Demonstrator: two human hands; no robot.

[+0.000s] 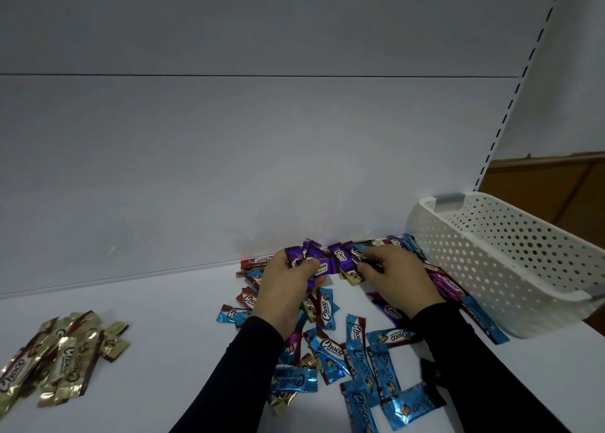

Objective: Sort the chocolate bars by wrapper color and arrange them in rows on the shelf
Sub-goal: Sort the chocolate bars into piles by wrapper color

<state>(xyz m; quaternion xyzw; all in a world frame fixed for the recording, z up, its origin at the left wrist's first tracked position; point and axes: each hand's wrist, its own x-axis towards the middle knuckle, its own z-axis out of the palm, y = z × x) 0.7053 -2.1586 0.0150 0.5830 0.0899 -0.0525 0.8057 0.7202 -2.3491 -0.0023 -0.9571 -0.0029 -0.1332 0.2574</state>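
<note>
Hands work the mixed pile on the shelf (163, 301): left hand (288, 279) grips a bunch of purple bars (322, 262), right hand (393, 275) pinches another. Overfilling the bunch could spill slick wrappers onto the blue bars (360, 360).

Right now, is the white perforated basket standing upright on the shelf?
No, the white perforated basket lies tipped on its side, its opening facing the pile of chocolate bars on the shelf.

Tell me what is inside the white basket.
The white basket is tipped on its side; the visible interior shows no bars. Its lower inside, behind the perforated wall, is hidden.
</note>
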